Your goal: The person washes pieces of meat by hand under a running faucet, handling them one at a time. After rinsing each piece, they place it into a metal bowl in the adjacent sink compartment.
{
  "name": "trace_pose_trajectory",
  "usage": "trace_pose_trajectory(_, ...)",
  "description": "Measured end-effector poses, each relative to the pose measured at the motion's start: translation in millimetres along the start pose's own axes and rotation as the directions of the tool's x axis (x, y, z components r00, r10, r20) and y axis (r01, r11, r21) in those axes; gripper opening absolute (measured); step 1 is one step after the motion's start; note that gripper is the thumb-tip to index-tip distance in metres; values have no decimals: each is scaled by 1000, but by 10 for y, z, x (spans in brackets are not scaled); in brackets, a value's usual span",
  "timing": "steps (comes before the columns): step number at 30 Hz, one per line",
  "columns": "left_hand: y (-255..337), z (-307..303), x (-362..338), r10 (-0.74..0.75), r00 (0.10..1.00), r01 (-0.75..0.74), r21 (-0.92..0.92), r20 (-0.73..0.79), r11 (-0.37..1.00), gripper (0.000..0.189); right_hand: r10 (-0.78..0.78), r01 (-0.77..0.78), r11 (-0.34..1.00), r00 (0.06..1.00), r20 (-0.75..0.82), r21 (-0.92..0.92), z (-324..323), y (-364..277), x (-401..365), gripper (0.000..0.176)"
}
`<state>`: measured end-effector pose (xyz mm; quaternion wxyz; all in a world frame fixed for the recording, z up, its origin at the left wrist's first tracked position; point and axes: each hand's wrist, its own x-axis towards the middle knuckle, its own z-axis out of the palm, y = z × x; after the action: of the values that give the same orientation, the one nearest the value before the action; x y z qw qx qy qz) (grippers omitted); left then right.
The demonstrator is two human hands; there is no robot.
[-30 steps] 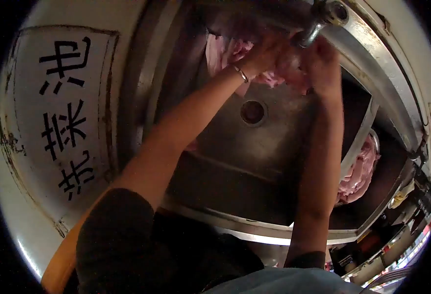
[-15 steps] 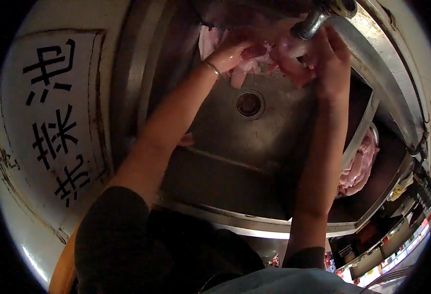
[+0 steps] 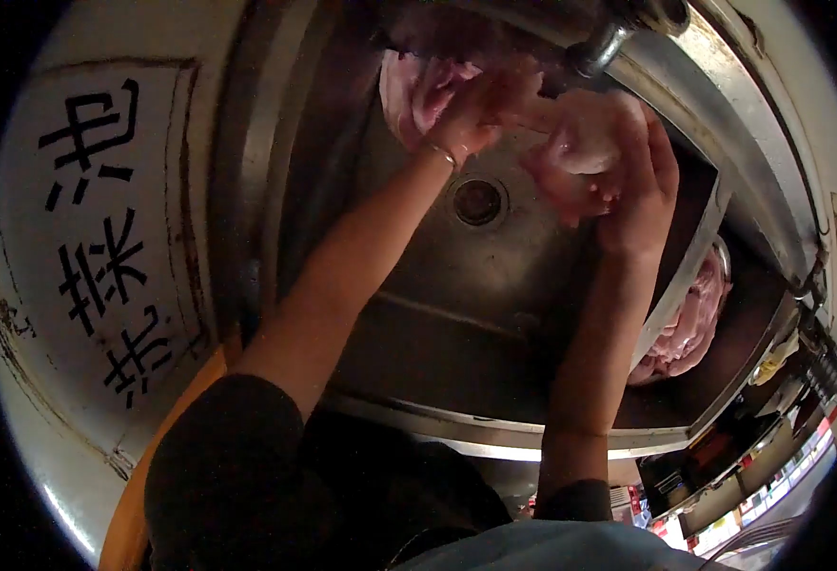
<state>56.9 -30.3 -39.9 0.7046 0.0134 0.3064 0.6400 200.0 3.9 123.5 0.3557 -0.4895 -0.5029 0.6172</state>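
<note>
Over the metal sink [image 3: 466, 266], my right hand [image 3: 639, 190] grips a pale pink piece of raw meat [image 3: 580, 143] by its right side. My left hand [image 3: 475, 114] has its fingers closed at the left end of the same piece; the fingertips are partly hidden. More raw meat [image 3: 409, 95] lies in the sink's back left corner, beside my left hand. The round drain [image 3: 478, 201] shows between my forearms. A metal faucet [image 3: 601, 49] juts out above the meat.
A bowl of raw meat [image 3: 689, 328] stands in the compartment right of the metal divider [image 3: 689, 257]. On the left is a white panel [image 3: 104, 238] with black handwritten characters. The sink's front rim [image 3: 475, 438] runs close to my body.
Both hands have come nearer to me with the piece of meat, which now hangs lower and more spread out. The pile at the back left is more exposed.
</note>
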Motion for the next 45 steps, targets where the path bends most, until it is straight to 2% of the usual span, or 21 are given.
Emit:
trace_pose_trajectory(1,2,-98,-12,-4,1000,4,0,3,1000,25,-22,22,999,1000,-10,45,-18,-9,-3,28)
trace_pose_trajectory(3,-28,-314,22,349,937,-271,702,34,658,24,0,-2,998,1000,19,59,-28,-101,-20,28)
trace_pose_trajectory(4,-48,-330,76,342,939,-268,703,37,659,24,20,-24,997,998,53,72,-29,-135,-31,28)
trace_pose_trajectory(5,-45,-274,120,247,969,-240,298,13,924,24,19,-22,997,999,42,70,-27,-122,-27,28)
trace_pose_trajectory(6,-68,-206,165,144,989,-136,-176,36,975,25,25,-34,993,996,85,113,-20,-92,2,28)
trace_pose_trajectory(7,-87,-131,209,82,992,-51,-298,92,953,24,32,-50,987,992,119,150,-44,-70,37,28)
trace_pose_trajectory(11,-42,53,295,-38,972,78,-166,233,983,23,2,-17,998,971,239,62,-20,74,127,29)
trace_pose_trajectory(13,50,62,332,-37,967,64,-99,253,993,24,-550,616,774,770,324,-148,-125,246,404,28)
trace_pose_trajectory(14,92,64,330,-29,965,48,-68,260,997,24,-541,610,771,779,317,-184,-203,95,311,28)
trace_pose_trajectory(15,144,57,317,-13,966,21,-29,260,999,24,-287,187,937,894,344,294,-186,-165,177,30)
trace_pose_trajectory(16,188,49,309,2,965,-3,5,261,1000,25,-49,-320,691,874,483,648,-187,-309,105,32)
trace_pose_trajectory(24,313,-75,242,137,944,-245,360,300,900,32,-36,-154,718,966,257,679,-178,-309,148,26)
trace_pose_trajectory(27,318,-118,198,184,922,-324,420,340,848,34,345,-260,620,938,40,740,-186,-367,119,25)
trace_pose_trajectory(29,356,-165,177,-3,979,39,-171,202,985,28,1,-128,644,986,166,754,-263,-92,84,27)
trace_pose_trajectory(33,167,-496,499,89,965,-122,125,248,985,23,-6,-117,623,988,154,773,-346,43,77,33)
trace_pose_trajectory(34,-27,-792,711,-15,908,84,-147,418,986,24,-8,-131,611,985,172,781,-250,-152,76,33)
trace_pose_trajectory(36,114,-761,580,-168,865,388,-419,472,821,26,604,-395,670,782,-152,629,3,-715,62,35)
trace_pose_trajectory(37,185,-364,375,-287,893,434,-492,347,755,26,139,-176,700,984,110,692,-221,14,28,36)
trace_pose_trajectory(38,192,-139,291,-255,914,373,-404,316,835,26,-233,-362,354,859,456,863,-247,4,-33,37)
trace_pose_trajectory(40,183,127,190,-186,934,272,-265,306,925,27,144,-152,751,987,65,642,-198,166,-2,29)
trace_pose_trajectory(45,251,463,34,-169,936,230,-176,308,957,31,156,-165,762,985,70,627,-85,157,-27,29)
